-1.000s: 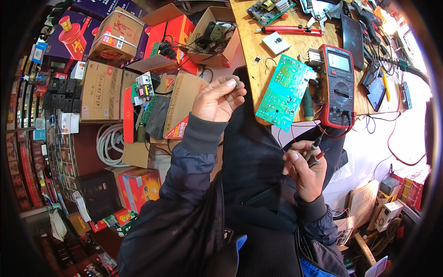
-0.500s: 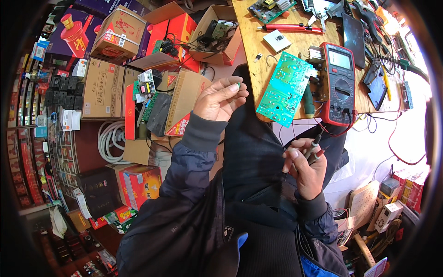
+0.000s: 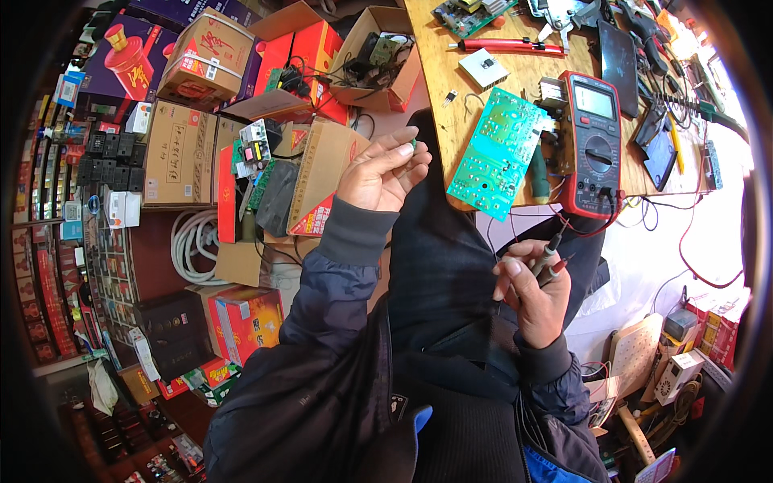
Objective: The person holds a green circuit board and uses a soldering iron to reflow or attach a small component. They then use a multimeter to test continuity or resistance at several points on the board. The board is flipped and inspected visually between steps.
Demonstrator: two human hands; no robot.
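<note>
Raised in front of the boxes, my left hand (image 3: 380, 173) pinches a tiny dark green part (image 3: 415, 145) between thumb and fingertips; its kind is too small to tell. My right hand (image 3: 533, 298), above my right thigh, is closed around two multimeter probes (image 3: 551, 249), whose leads show near the fingers. The red and grey multimeter (image 3: 594, 145) lies on the wooden bench with its display lit. To its left a green circuit board (image 3: 498, 153) reaches past the bench's near edge. A dark green handle (image 3: 539, 179) lies between board and meter.
On the wooden bench (image 3: 439, 72) lie a red pen-like tool (image 3: 506, 46), a white block (image 3: 483, 70), a small three-legged component (image 3: 449, 98), pliers (image 3: 555, 20) and a yellow stick (image 3: 675, 145). Open cartons (image 3: 328, 173) with electronic scrap stand left. Red and black leads hang off the bench.
The fingers of my left hand have shifted slightly around the small green part, the index finger straighter now. My right hand keeps its place with the probes.
</note>
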